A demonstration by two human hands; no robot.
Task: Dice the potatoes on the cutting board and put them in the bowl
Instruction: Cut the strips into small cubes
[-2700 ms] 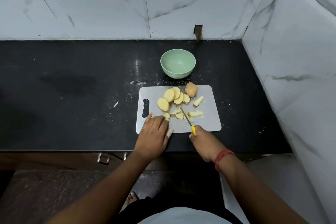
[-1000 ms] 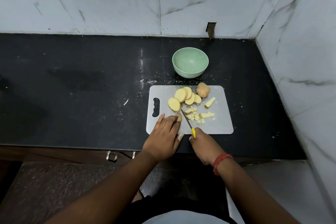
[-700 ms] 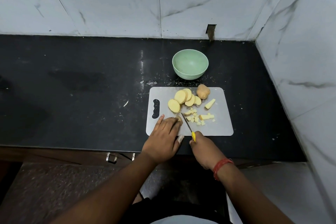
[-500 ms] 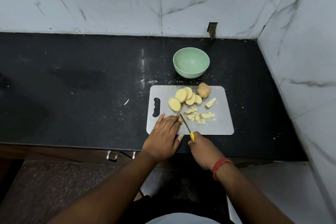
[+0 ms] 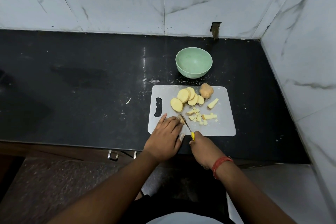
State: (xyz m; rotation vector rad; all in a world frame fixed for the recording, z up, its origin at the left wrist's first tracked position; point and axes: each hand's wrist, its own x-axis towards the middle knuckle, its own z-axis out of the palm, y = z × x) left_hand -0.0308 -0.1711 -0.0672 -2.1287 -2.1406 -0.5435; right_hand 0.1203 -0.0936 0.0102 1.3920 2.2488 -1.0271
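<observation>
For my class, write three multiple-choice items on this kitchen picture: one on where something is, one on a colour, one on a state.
1. Where does the bowl stand?
A. on the cutting board
B. on the counter beyond the cutting board
C. in the left hand

2. What colour is the knife handle?
A. yellow
B. blue
C. white

3. What does the bowl hold?
A. diced potato
B. water
C. nothing visible

Answers: 1 B, it sits on the black counter past the far edge of the cutting board. 2 A, yellow shows above the right hand. 3 C, the diced potato all lies on the board.
</observation>
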